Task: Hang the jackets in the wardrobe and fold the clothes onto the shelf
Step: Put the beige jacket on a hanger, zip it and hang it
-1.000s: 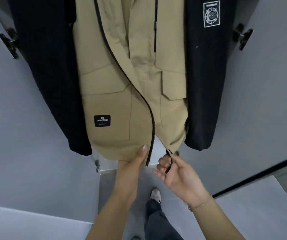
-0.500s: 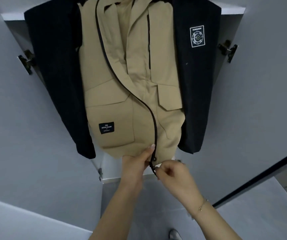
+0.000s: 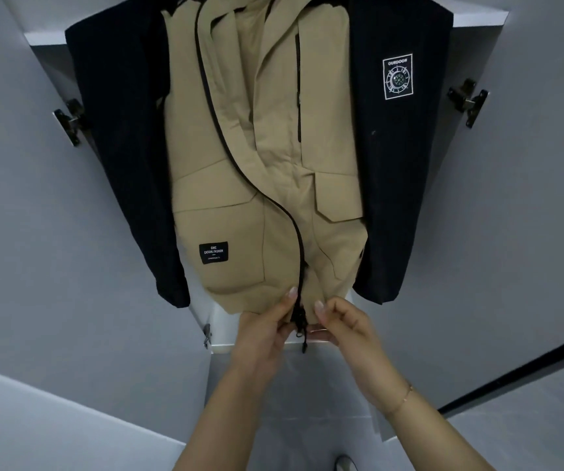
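1. A shoe (image 3: 344, 463) shows at the bottom edge, cut off by the frame. Both forearms rise from there; the right wrist carries a thin bracelet (image 3: 401, 401).
2. Left hand (image 3: 262, 338): fingers curled, pinching the hem of the left front panel of the tan jacket (image 3: 239, 205) just beside the zip (image 3: 299, 253). The fingers behind the cloth are hidden.
3. Right hand (image 3: 345, 326): thumb and fingers pinching the hem of the right front panel. The zip's lower end and a dark pull hang between the two hands; whether the slider is engaged cannot be told.
4. The tan jacket hangs inside the wardrobe (image 3: 511, 198), its front largely unzipped. It has black sleeves (image 3: 403, 185) on either side, the right one bearing a white-printed patch (image 3: 397, 78). A black label (image 3: 213, 252) sits on its lower left pocket.
5. The collar, hanger and rail are cut off at the top edge.
6. Door hinges (image 3: 467, 100) are visible on both sides. The interior behind the jacket is hidden.
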Demonstrator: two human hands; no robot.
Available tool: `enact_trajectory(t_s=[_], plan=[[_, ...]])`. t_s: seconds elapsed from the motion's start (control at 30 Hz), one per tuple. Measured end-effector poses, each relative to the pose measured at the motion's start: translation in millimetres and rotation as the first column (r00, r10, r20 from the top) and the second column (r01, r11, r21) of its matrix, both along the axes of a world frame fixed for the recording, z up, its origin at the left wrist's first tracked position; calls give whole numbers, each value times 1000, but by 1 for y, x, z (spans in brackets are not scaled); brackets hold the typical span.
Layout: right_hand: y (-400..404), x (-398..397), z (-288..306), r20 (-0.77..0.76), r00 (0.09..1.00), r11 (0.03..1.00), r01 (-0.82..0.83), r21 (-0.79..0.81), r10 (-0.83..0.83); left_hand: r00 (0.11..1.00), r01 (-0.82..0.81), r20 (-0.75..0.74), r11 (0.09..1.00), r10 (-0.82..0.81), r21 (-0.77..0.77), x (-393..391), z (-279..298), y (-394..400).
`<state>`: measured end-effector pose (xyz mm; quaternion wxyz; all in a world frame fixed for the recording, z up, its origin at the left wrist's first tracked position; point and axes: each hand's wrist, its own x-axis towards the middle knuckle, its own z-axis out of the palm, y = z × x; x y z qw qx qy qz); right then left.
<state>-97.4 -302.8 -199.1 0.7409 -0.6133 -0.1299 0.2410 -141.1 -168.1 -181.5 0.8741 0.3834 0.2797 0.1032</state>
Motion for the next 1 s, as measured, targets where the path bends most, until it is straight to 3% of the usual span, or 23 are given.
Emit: enact_trajectory(t_s=[0.1, 0.33, 0.53, 0.67, 0.77, 0.9, 1.0], plan=[[0, 5, -1, -92, 996, 995, 13, 103, -3, 999, -33, -16, 999, 33, -7, 2, 1, 5], [0, 17, 7, 95, 995, 997, -15, -78, 23, 995, 0, -97, 944, 34, 331, 3, 3, 1], [5, 22, 13, 76, 997, 998, -6, -61, 10, 986, 135, -142, 925, -89, 355, 9, 6, -1], [5, 27, 9, -12, 999, 999, 31, -30, -32, 990, 137, -74, 964, -123, 230, 13, 7, 9], [6, 29, 7, -68, 997, 998, 48, 28, -46, 995, 70, -78, 975, -55, 213, 19, 7, 10], [7, 32, 2, -205, 963, 972, 203, 120, -176, 992, -114, -42, 987, 119, 114, 28, 8, 12], [11, 30, 2, -234, 953, 981, 195, -8, -191, 993, -107, -41, 986, 114, 129, 31, 10, 11]])
